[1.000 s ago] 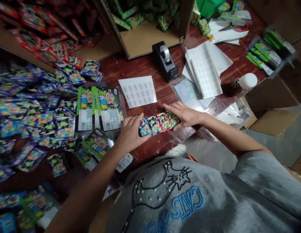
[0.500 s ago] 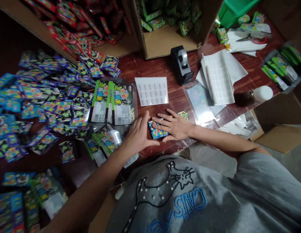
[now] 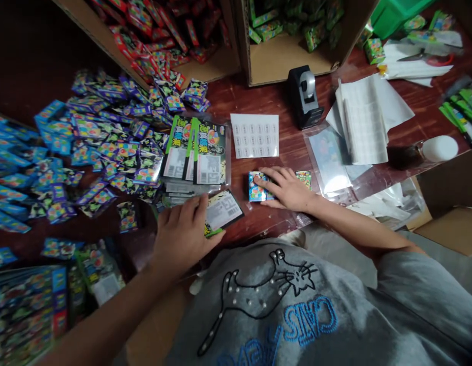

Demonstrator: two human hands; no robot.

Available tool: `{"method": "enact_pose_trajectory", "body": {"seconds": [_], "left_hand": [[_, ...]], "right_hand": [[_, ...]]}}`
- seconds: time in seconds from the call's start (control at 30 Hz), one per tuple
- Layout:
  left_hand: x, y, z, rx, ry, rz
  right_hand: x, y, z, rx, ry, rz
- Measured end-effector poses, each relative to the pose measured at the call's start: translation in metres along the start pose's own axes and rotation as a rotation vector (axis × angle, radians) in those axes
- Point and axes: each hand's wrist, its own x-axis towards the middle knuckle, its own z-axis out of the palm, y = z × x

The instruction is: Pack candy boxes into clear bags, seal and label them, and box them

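Observation:
My right hand (image 3: 287, 189) lies over a row of small colourful candy boxes (image 3: 256, 187), its fingers across the top and its thumb along the near side. The blue box at the left end shows past the fingertips; the middle of the row is hidden. To the left, my left hand (image 3: 184, 231) holds a black and green printed packet (image 3: 225, 210) with a white barcode label, between thumb and fingers. Just beyond it, overlapping printed packets (image 3: 209, 152) in clear plastic lie on the table. A sheet of round stickers (image 3: 254, 136) lies flat behind the boxes.
Purple candy packs (image 3: 117, 147) and blue boxes (image 3: 55, 132) are heaped at left. Behind stand cardboard boxes holding red packs (image 3: 163, 56) and green packs (image 3: 314, 38). A tape dispenser (image 3: 306, 96), white sheets (image 3: 363, 122) and a white-capped bottle (image 3: 439, 149) are at right.
My left hand has moved left and away from the candy boxes, and now holds a printed packet. My right hand stays on the boxes. The view has shifted a little to the left.

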Motion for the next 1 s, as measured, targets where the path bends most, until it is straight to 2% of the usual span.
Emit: {"method": "enact_pose_trajectory", "body": {"seconds": [0.1, 0.23, 0.33, 0.4, 0.57, 0.73, 0.83, 1.0], "left_hand": [[-0.007, 0.015, 0.025, -0.085, 0.057, -0.084], [-0.016, 0.015, 0.048, -0.222, 0.150, -0.089], [-0.023, 0.014, 0.048, -0.263, 0.187, -0.062], [-0.025, 0.015, 0.046, -0.275, 0.196, -0.042], [-0.024, 0.015, 0.046, -0.289, 0.222, -0.054], [-0.018, 0.016, 0.052, -0.310, 0.148, 0.076], [-0.014, 0.017, 0.056, -0.330, 0.131, 0.094], [-0.010, 0.018, 0.058, -0.346, 0.127, 0.092]], "right_hand": [[-0.001, -0.003, 0.000, 0.013, -0.006, 0.031], [0.003, -0.004, 0.000, 0.008, -0.032, -0.002], [0.006, -0.005, 0.000, 0.034, 0.027, 0.071], [0.006, -0.006, 0.000, 0.053, 0.032, 0.057], [-0.002, -0.007, 0.002, 0.069, -0.036, -0.134], [-0.002, -0.012, 0.005, 0.104, -0.088, -0.310], [-0.001, -0.009, -0.001, 0.158, -0.077, -0.286], [-0.012, 0.019, -0.019, 0.294, -0.138, -0.179]]}}
